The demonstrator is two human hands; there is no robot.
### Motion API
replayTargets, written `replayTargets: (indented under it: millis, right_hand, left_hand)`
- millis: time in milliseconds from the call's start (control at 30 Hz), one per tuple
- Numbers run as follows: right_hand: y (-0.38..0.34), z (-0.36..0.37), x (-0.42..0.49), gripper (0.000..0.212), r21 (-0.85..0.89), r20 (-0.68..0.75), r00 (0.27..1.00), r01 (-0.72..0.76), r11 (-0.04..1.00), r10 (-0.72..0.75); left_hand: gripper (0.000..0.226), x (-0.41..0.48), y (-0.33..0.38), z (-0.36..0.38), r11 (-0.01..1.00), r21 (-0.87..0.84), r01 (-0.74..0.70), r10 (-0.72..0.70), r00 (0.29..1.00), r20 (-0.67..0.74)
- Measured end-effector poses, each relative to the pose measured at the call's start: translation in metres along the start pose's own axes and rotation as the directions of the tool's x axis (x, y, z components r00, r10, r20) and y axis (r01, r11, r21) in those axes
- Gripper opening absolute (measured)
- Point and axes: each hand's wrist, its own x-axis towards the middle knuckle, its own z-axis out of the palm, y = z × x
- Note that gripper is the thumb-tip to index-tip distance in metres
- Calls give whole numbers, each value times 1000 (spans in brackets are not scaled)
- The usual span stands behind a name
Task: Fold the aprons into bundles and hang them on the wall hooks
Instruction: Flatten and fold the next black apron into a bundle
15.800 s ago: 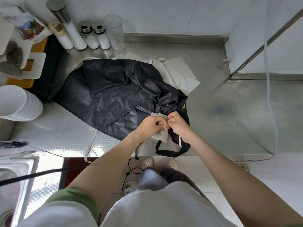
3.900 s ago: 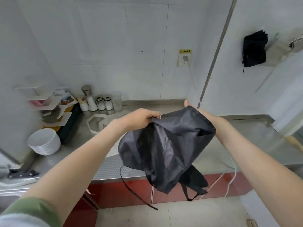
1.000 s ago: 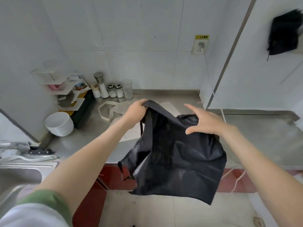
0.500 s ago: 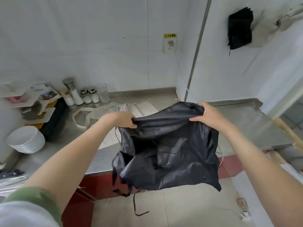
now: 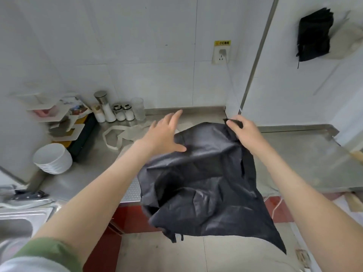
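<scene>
Black apron (image 5: 206, 183), 1, centre frame: your right hand (image 5: 243, 132) pinches its top corner, likely to hang it free for folding; left hand (image 5: 165, 134) splayed open, thumb touching cloth.

A steel counter (image 5: 294, 154) runs along the tiled wall and turns the corner to the right. A pale apron (image 5: 127, 133) lies flat on it, its straps looped toward the left. Behind the apron, against the wall, stand a steel-capped grinder (image 5: 104, 107), small shakers (image 5: 120, 113) and a clear glass (image 5: 138, 108). A white tiered rack (image 5: 64, 122) stands at the left, with a stack of white bowls (image 5: 52, 159) in front of it. A knife (image 5: 29, 195) lies by the sink (image 5: 17, 220).
</scene>
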Motion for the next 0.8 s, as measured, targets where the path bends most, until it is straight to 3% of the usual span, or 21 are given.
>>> replayTargets:
  millis: [67, 133, 233, 300, 367, 433, 533, 733, 800]
  right_hand:
    - [-27, 24, -2, 17, 59, 99, 993, 52, 997, -58]
    - [-47, 44, -5, 21, 250, 221, 974, -2, 968, -55]
    - [-51, 49, -6, 41, 429, 359, 932, -122, 895, -45]
    - [-39, 43, -4, 55, 430, 407, 909, -106, 897, -87]
    - [-24, 39, -5, 75, 274, 491, 867, -62, 960, -85]
    - [-10, 44, -10, 84, 24, 547, 837, -30, 999, 12]
    - [8, 57, -17, 53, -322, 464, 875, 24, 946, 136]
    - [37, 53, -4, 17, -559, 212, 947, -84, 825, 240]
    - [39, 47, 1, 20, -572, 143, 963, -106, 814, 226]
  left_hand:
    - [110, 2, 32, -2, 962, -15, -272, 260, 934, -243]
    - [100, 5, 51, -1, 917, -3, -400, 368, 846, -386]
    - [81, 4, 55, -4, 932, -34, -360, 305, 833, -461]
    - [67, 2, 54, -3, 946, -117, -303, 216, 855, -471]
    - [57, 3, 50, -6, 914, -367, -172, 2, 908, -420]
    - [53, 6, 41, -10, 838, -542, -57, -207, 887, -413]
    - [51, 8, 25, -18, 756, -647, 95, -415, 834, -363]
    - [25, 3, -10, -23, 751, -518, 411, -606, 741, -290]
    - [27, -3, -23, -18, 773, -425, 471, -607, 746, -275]
